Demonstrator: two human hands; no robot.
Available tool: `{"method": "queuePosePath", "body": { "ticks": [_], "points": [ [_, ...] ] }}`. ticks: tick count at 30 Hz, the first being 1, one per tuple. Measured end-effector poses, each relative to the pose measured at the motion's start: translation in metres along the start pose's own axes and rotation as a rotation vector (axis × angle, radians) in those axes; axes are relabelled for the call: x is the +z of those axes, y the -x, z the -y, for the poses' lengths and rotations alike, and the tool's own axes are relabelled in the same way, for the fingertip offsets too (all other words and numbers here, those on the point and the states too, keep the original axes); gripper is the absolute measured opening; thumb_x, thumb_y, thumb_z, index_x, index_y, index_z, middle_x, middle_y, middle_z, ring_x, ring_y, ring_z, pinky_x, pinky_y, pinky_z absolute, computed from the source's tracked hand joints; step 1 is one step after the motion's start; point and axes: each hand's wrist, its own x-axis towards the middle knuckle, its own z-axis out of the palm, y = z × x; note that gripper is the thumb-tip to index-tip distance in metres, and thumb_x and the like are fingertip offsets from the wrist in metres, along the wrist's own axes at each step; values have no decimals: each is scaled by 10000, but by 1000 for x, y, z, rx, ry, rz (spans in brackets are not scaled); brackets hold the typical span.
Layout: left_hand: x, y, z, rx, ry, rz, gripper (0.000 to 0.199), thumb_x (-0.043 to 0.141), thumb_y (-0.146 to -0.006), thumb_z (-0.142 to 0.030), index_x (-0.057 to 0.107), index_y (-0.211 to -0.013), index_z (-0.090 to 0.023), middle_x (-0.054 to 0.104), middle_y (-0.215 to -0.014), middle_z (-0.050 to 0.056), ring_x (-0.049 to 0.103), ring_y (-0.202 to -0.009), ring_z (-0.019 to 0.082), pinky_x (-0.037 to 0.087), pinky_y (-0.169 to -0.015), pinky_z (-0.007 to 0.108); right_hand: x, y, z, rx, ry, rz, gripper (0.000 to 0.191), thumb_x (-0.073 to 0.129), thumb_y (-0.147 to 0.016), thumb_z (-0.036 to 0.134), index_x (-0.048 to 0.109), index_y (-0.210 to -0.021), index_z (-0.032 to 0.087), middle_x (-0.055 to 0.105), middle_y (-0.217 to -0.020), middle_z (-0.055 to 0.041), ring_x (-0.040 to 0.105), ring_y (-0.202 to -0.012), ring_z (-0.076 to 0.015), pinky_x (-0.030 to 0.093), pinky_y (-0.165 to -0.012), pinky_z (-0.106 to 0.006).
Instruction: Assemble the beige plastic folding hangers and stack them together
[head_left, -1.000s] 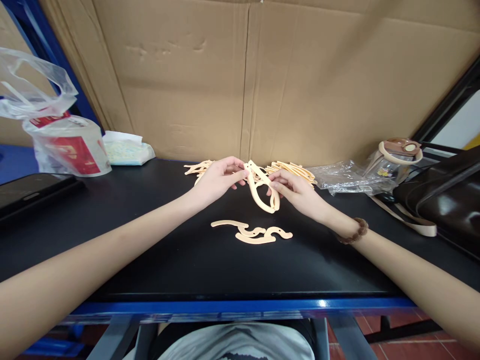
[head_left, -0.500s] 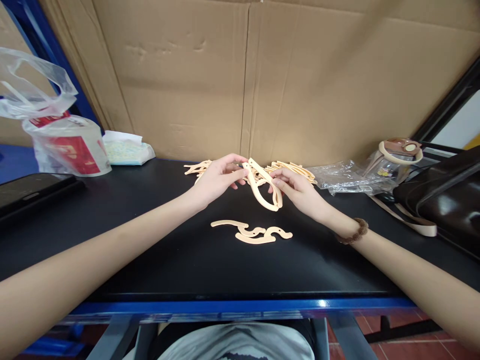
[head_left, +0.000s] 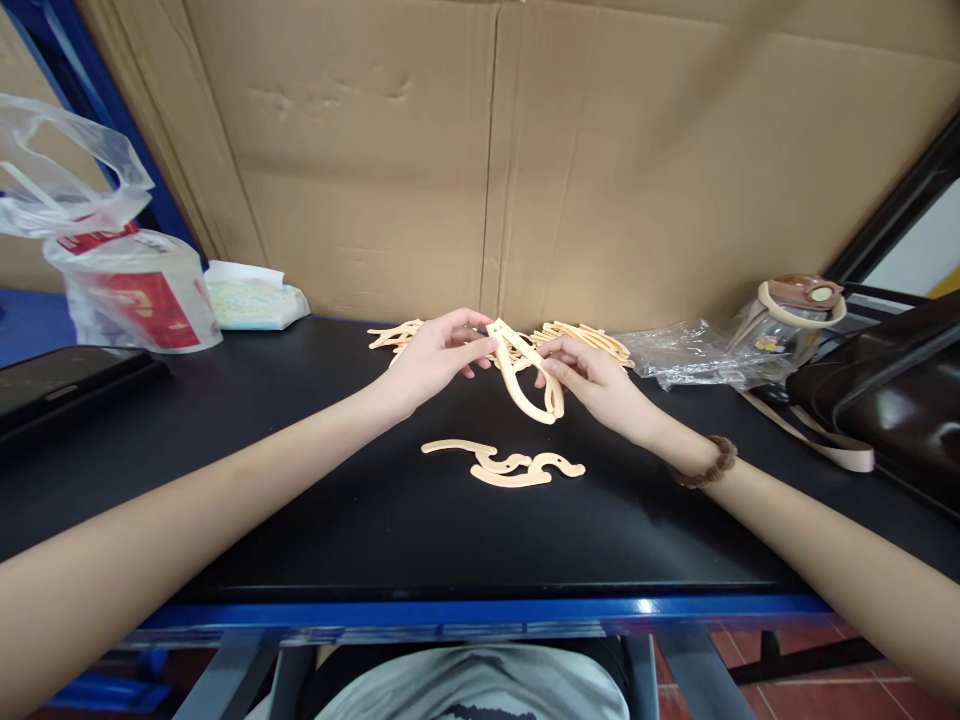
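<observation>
Above the black tabletop (head_left: pixel 300 520), a looped assembly of pale wooden strips (head_left: pixel 517 392) is held between both hands. My left hand (head_left: pixel 442 352) pinches its upper left end between thumb and fingers. On the other side, my right hand (head_left: pixel 589 375) grips its right part, with thumb in front and fingers partly hidden behind. Nearer the front lie several curved wooden pieces (head_left: pixel 511 480), touching one another. A pile of similar wooden pieces (head_left: pixel 589 340) rests behind the hands, partly covered by them.
At the left are a phone (head_left: pixel 75 380), a bagged paper tub (head_left: pixel 142 300) and a tissue pack (head_left: pixel 255 300). Clear plastic wrapping (head_left: pixel 667 355), a lidded bottle (head_left: pixel 787 320) and a dark bag (head_left: pixel 885 390) are at the right. Cardboard (head_left: pixel 375 150) stands behind.
The held wooden assembly has shifted very slightly, its upper end turning a little to the left. Both hands keep their grips, and the pieces on the table have not moved.
</observation>
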Motion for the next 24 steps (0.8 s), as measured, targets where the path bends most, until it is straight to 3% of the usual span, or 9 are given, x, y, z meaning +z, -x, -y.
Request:
{"method": "queuePosePath", "body": {
  "ticks": [7,14,21,24],
  "points": [
    [1,0,0,2,13,4,266,642,-829,-340,608,-1056,-205,670,-805,1,603,-742,122,468,-628,228,0,0,3,-16,61,-93,237,435,-954,355,576,-991,168,630,-781,-16,562,-689,-131,449,-637,-275],
    [2,1,-3,-34,2,17,279,644,-824,-319,613,-1066,-183,677,-822,15,604,-726,121,466,-628,237,-2,1,0,14,-17,81,272,445,-947,378,578,-1074,178,630,-788,-11,557,-620,-120,476,-580,-270],
    [2,1,1,-37,18,-19,313,654,-818,-356,602,-1073,-182,657,-787,8,590,-727,122,463,-631,242,-1,-1,2,7,25,-117,222,463,-937,360,591,-976,183,649,-781,-20,596,-673,-140,481,-620,-284],
    [2,1,-1,-41,14,-14,294,656,-817,-339,597,-1059,-184,657,-791,6,591,-722,119,459,-626,240,-1,-1,3,22,-9,-28,237,474,-932,364,598,-1024,184,651,-777,-17,593,-653,-139,482,-603,-283]
  ]
}}
